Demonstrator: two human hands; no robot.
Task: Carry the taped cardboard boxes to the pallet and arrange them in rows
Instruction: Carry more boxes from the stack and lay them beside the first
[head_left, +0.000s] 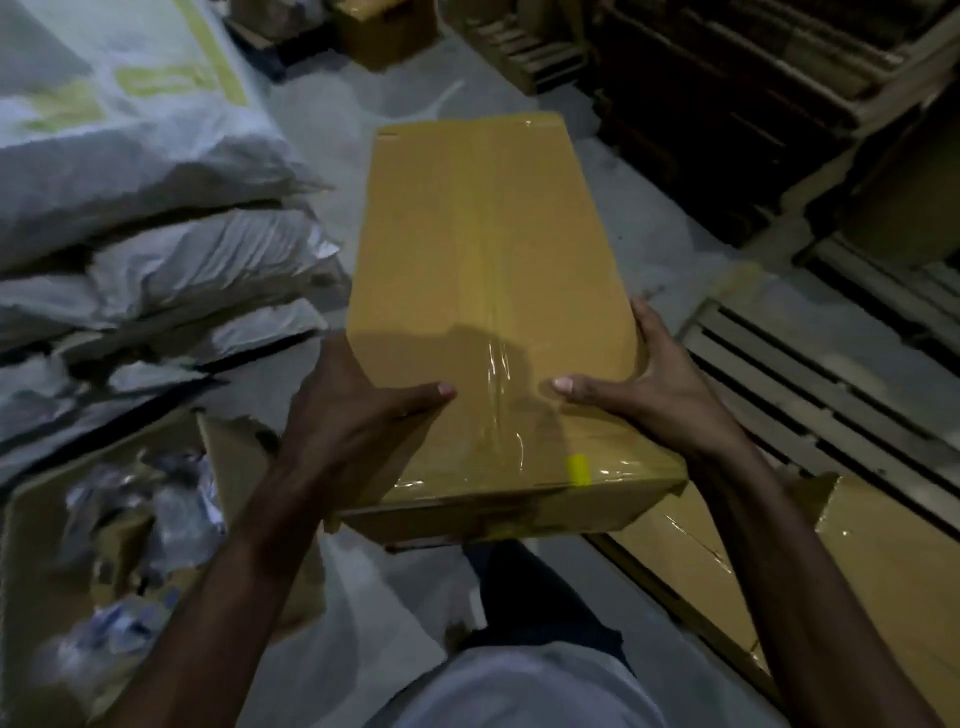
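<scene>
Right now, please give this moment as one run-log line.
phase: carry | left hand: holds taped box, left edge | right hand: holds right edge | pallet: ahead right | other boxes: lower right

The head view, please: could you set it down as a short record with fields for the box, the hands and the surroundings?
held thing: cardboard box, taped along the top, held above the floor
left hand: grips its near left side, thumb on top
right hand: grips its near right side, thumb on top
to the left: stacked white sacks; open carton of packets
to the right: wooden pallet; more taped boxes nearer the person
</scene>
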